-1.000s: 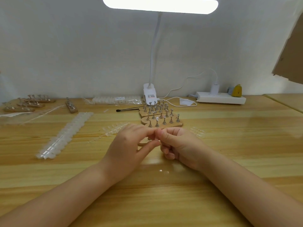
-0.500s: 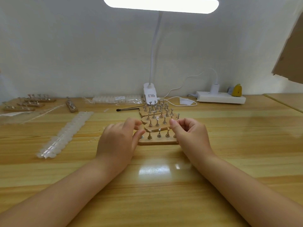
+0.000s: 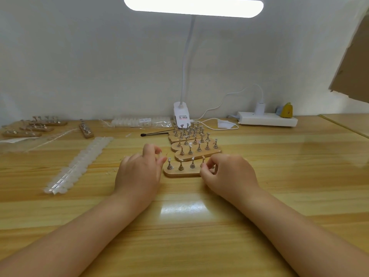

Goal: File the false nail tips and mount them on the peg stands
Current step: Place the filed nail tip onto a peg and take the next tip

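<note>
Nearest peg stand is your landmark. Your left hand sits just left of it, thumb and forefinger pinching what looks like a clear nail tip — too small to be sure. Your right hand curls over the stand's right end; whether it holds anything, cannot tell. Expect the tip to be featherlight, springy, slick — hold it by its side edges.

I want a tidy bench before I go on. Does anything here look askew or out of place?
Mostly orderly. One peg stand at far left lies crosswise to the three stands beside it, and loose clear wrapping is strewn near the long nail tip strip.
</note>
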Demonstrator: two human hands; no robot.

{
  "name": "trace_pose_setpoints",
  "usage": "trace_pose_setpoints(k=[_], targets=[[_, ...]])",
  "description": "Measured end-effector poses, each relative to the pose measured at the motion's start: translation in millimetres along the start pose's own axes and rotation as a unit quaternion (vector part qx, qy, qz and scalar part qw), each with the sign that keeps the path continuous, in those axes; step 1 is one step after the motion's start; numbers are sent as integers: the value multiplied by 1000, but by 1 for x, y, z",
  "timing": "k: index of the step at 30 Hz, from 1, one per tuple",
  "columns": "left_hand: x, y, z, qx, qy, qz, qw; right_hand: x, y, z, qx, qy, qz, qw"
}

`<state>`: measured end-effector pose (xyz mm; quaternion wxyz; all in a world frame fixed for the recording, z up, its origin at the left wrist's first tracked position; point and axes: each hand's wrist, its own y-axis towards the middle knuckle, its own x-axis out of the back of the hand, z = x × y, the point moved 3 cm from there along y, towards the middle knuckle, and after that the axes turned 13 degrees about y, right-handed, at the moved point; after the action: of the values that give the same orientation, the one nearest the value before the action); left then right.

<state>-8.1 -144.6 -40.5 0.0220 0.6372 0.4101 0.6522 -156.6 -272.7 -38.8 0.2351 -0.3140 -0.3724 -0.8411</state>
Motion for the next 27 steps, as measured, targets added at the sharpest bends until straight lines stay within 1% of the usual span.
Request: trace_pose_setpoints(k=[4,6,10,13,17,27], targets=[[-3,-1,-4,-16,-17,18,1000,1,1,0,12,-48,-16,999],[-3,0,-4,-21,-26,17,999,-1,1,0,12,-76,-6,997],[-1,-3,-7,-49,-36,-22,998,-4,4,-4,-10,-105,23,994],[1,-4,-9,-56,-35,-39,997,-3,6,-7,-29,-83,28,996],[1,-4,-9,-55,-29,-25,998,-4,7,-9,-28,-76,23,996],[2,-6,-11,-56,-25,-9,998,-3,10,-12,-56,-2,10,998]])
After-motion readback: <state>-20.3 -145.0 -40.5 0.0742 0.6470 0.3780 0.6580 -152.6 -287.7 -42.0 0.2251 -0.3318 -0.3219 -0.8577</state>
